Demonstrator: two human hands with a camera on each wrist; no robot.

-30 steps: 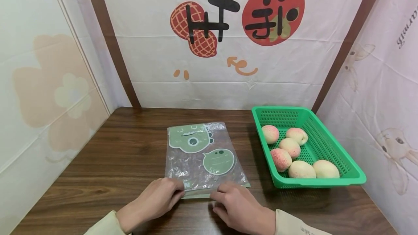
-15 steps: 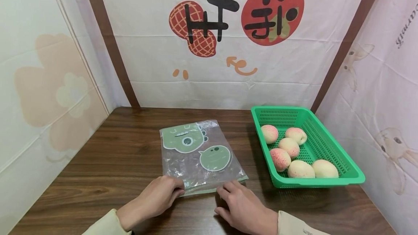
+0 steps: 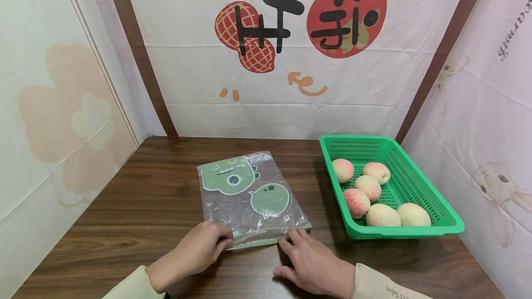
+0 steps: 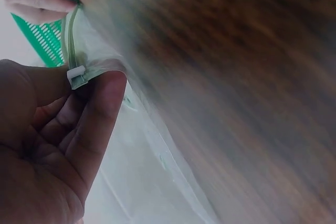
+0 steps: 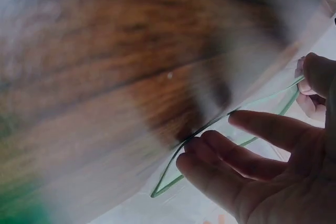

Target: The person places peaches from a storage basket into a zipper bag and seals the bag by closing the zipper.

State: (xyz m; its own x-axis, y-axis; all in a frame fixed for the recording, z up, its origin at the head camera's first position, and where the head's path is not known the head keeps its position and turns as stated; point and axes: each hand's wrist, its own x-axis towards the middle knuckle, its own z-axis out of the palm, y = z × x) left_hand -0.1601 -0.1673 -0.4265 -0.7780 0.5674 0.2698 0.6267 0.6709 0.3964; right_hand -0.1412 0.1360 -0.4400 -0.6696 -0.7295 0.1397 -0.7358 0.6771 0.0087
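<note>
A clear plastic zip bag (image 3: 270, 200) with green cartoon prints lies on the table, its green-edged mouth toward me. With thumb and fingers my left hand (image 3: 203, 246) pinches the mouth's left corner. In the left wrist view a white slider (image 4: 76, 73) sits on the zip strip, right at those fingertips. My right hand (image 3: 309, 260) touches the mouth's right part with its fingertips, its thumb held away from the bag. The two green edges of the mouth (image 5: 167, 183) stand apart in the right wrist view, with the right fingers (image 5: 210, 182) at them.
A green plastic basket (image 3: 405, 231) stands on the right of the brown wooden table (image 3: 158, 188), holding several pink and cream peaches (image 3: 356, 203). Printed white cloth walls (image 3: 199, 119) rise behind the table and on both sides.
The bag has shifted left and slightly away from me, turning a little. My right hand has slid slightly right along the mouth. My left hand keeps its pinch on the left corner.
</note>
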